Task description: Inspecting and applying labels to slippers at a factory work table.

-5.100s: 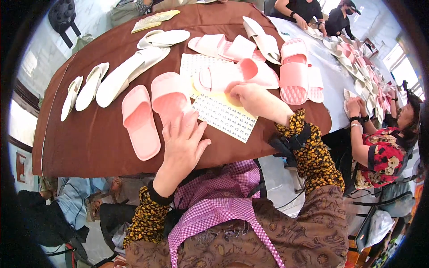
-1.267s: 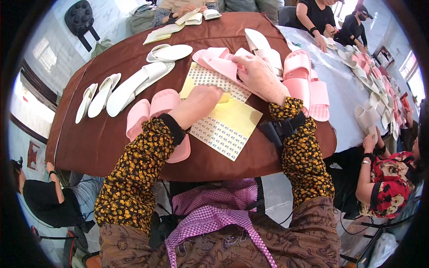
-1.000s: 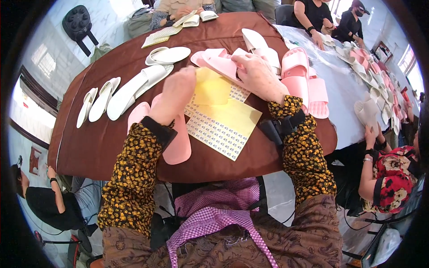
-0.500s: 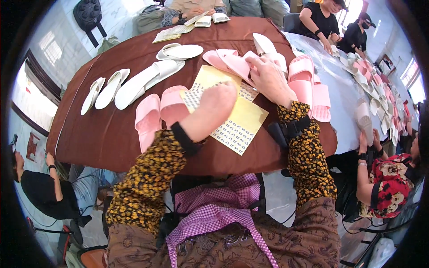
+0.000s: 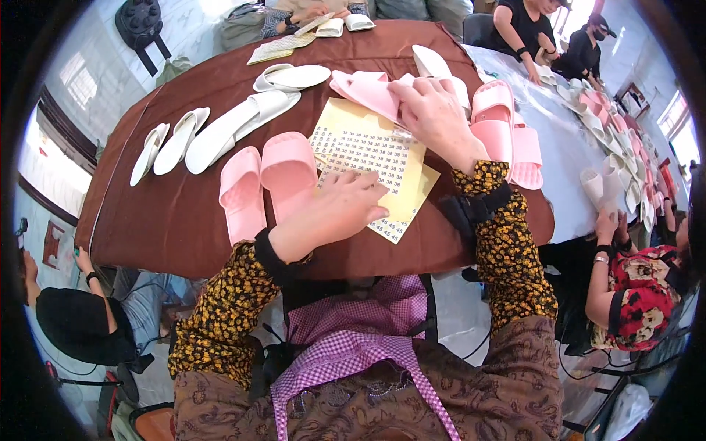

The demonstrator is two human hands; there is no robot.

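Note:
My left hand (image 5: 331,209) lies with its fingers apart on the lower edge of a yellow-backed sheet of small printed stickers (image 5: 368,158). A second sticker sheet (image 5: 423,195) shows partly from beneath it. Above the sheets, my right hand (image 5: 441,121) bends its fingers around the toe end of a pink slipper (image 5: 364,94), covering part of it. Left of the sheets stands a pair of pink slippers (image 5: 290,169). Close to the right of my right hand are more pink slippers (image 5: 494,121) and a white slipper (image 5: 430,62).
Several white slippers (image 5: 213,140) lie along the left of the brown-covered table (image 5: 147,228). At its far edge a person handles white slippers (image 5: 329,28) and sheets (image 5: 276,50). People work around a grey-covered table (image 5: 566,198) with many slippers on the right.
My left hand has come down toward me and left. The sheet it covered now lies mostly exposed on top of the other sheet. My right hand stays by the pink slipper.

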